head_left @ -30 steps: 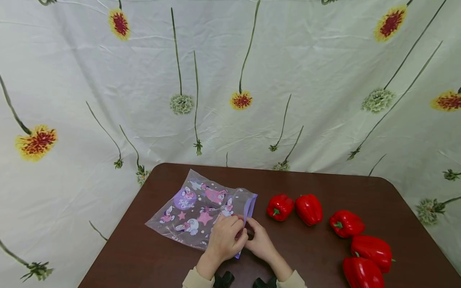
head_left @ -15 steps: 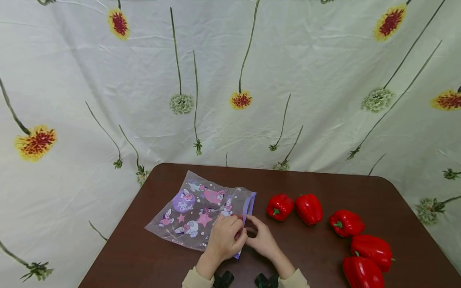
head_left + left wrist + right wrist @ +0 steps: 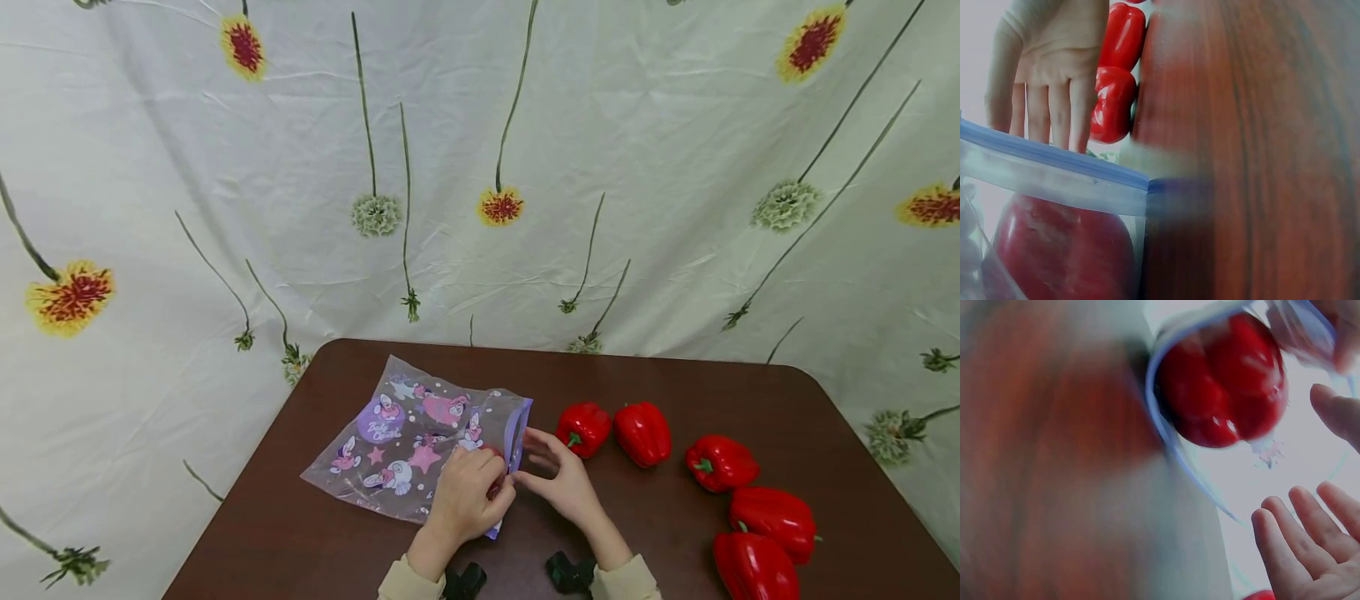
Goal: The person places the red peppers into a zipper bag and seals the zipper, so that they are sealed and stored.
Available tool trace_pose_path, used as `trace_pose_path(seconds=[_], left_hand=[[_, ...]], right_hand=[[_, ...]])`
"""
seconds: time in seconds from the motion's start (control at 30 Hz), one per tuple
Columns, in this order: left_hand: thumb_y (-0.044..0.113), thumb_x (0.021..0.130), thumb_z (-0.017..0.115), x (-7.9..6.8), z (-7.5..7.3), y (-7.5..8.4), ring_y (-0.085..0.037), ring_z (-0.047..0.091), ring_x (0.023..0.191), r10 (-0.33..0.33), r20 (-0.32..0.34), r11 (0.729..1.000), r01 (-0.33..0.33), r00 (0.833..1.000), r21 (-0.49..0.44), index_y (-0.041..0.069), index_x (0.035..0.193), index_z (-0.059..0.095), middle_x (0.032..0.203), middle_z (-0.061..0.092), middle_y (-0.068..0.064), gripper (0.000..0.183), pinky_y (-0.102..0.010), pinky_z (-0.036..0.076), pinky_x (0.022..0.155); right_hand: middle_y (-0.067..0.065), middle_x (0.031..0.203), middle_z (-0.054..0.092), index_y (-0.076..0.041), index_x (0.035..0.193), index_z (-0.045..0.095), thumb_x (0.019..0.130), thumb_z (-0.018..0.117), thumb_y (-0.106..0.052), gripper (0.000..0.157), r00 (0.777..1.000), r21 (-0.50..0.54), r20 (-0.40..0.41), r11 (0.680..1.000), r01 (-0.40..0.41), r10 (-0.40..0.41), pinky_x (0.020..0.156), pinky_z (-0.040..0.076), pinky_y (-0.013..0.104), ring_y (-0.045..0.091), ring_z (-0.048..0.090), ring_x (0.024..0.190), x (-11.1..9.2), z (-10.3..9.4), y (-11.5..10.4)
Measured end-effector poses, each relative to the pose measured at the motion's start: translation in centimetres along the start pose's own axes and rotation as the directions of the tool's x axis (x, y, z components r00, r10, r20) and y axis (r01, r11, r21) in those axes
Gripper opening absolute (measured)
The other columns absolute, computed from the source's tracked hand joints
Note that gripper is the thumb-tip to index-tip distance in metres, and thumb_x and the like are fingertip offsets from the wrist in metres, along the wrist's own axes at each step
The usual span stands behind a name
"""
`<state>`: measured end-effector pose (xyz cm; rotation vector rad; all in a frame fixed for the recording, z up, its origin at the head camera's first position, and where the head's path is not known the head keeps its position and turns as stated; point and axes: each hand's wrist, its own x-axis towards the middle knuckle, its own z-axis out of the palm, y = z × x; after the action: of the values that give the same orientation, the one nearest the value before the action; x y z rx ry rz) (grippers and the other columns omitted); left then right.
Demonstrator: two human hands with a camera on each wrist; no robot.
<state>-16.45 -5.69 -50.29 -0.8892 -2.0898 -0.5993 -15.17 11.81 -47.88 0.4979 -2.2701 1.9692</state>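
Note:
A see-through zip bag (image 3: pixel 397 450) with purple edging and cartoon prints lies on the table, its mouth facing right. My left hand (image 3: pixel 468 492) grips the near part of its mouth with curled fingers. One red bell pepper (image 3: pixel 1222 381) sits inside, just behind the parted rim; the left wrist view shows the same pepper (image 3: pixel 1066 250) through the plastic. My right hand (image 3: pixel 558 479) is beside the mouth, fingers extended and apart, holding nothing. In the left wrist view, that right hand (image 3: pixel 1054 81) has its palm towards the bag. The bag hides part of the left fingers.
Two red bell peppers, a left one (image 3: pixel 583 429) and a right one (image 3: pixel 642 435), lie beyond my right hand. Further right are another pepper (image 3: pixel 722 464) and two touching ones near the front. A flowered cloth (image 3: pixel 675 275) hangs behind the brown table (image 3: pixel 360 550).
My right hand has let go of the bag's rim and shifted slightly right, its fingers spreading. My left hand and the bag have barely moved.

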Motion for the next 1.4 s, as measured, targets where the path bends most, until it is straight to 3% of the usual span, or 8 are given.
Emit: trace_pose_path(seconds=[0.13,0.33,0.53,0.87,1.03,1.2,1.4], left_hand=[[0.020,0.072,0.060,0.0,0.0,0.0,-0.011,0.041,0.054,-0.007,0.002,1.000,0.007,1.000,-0.003,0.018,0.064,0.045,0.062,0.041,0.009,0.016,-0.025,0.030,0.056],[0.027,0.083,0.050,-0.1,0.0,0.1,-0.010,0.043,0.054,-0.016,0.004,1.000,0.016,1.000,-0.005,0.018,0.064,0.046,0.061,0.042,0.008,0.021,-0.025,0.032,0.056],[0.020,0.071,0.060,0.0,0.0,-0.1,-0.009,0.042,0.053,-0.004,-0.024,1.000,0.003,1.000,-0.020,0.018,0.063,0.045,0.059,0.041,0.008,0.017,-0.024,0.031,0.055],[0.019,0.070,0.058,0.2,-0.1,-0.2,-0.008,0.039,0.051,0.006,-0.058,0.999,-0.008,0.998,-0.033,0.017,0.061,0.042,0.058,0.038,0.009,0.018,-0.024,0.029,0.054],[0.019,0.069,0.059,0.3,-0.1,-0.2,-0.008,0.039,0.051,0.006,-0.060,0.999,-0.009,0.998,-0.036,0.017,0.060,0.042,0.058,0.038,0.010,0.019,-0.024,0.029,0.054],[0.019,0.069,0.059,0.2,-0.2,-0.2,-0.008,0.040,0.051,0.004,-0.045,0.999,-0.005,0.999,-0.034,0.018,0.061,0.043,0.058,0.039,0.010,0.019,-0.023,0.030,0.054],[0.017,0.068,0.061,0.1,-0.1,-0.3,-0.008,0.040,0.051,0.002,-0.036,1.000,-0.003,0.999,-0.031,0.018,0.061,0.042,0.058,0.039,0.009,0.020,-0.024,0.030,0.055]], right_hand=[[0.031,0.122,0.054,0.010,0.125,0.049,0.073,0.073,0.005,0.057,0.996,-0.020,-0.073,0.999,-0.047,0.046,0.090,0.042,0.051,0.045,0.053,0.111,0.0,-0.9,-0.7],[0.031,0.125,0.052,0.010,0.126,0.048,0.075,0.072,0.005,0.057,0.984,0.008,-0.161,0.998,-0.069,0.070,0.092,0.041,0.048,0.042,0.052,0.113,0.1,-2.6,-0.8],[0.029,0.123,0.054,0.010,0.127,0.048,0.077,0.070,0.004,0.055,0.967,0.011,-0.249,0.999,-0.051,0.052,0.090,0.044,0.043,0.041,0.055,0.110,0.2,-4.1,-0.5],[0.025,0.120,0.057,0.007,0.125,0.053,0.078,0.072,0.000,0.051,0.890,0.015,-0.450,0.997,-0.079,0.077,0.086,0.046,0.022,0.028,0.059,0.103,0.5,-6.2,2.0],[0.024,0.120,0.058,0.006,0.124,0.054,0.078,0.073,-0.002,0.050,0.861,0.010,-0.505,0.998,-0.066,0.062,0.084,0.046,0.018,0.024,0.060,0.101,0.4,-6.8,2.4],[0.023,0.116,0.060,0.008,0.121,0.055,0.078,0.073,-0.005,0.049,0.843,-0.027,-0.538,1.000,-0.007,-0.008,0.083,0.045,0.015,0.014,0.061,0.098,0.2,-7.2,3.2],[0.018,0.117,0.061,0.005,0.122,0.055,0.079,0.075,-0.023,0.055,0.834,-0.125,-0.546,0.992,0.014,-0.081,0.084,0.042,0.011,0.002,0.058,0.100,0.4,-8.1,5.7]])
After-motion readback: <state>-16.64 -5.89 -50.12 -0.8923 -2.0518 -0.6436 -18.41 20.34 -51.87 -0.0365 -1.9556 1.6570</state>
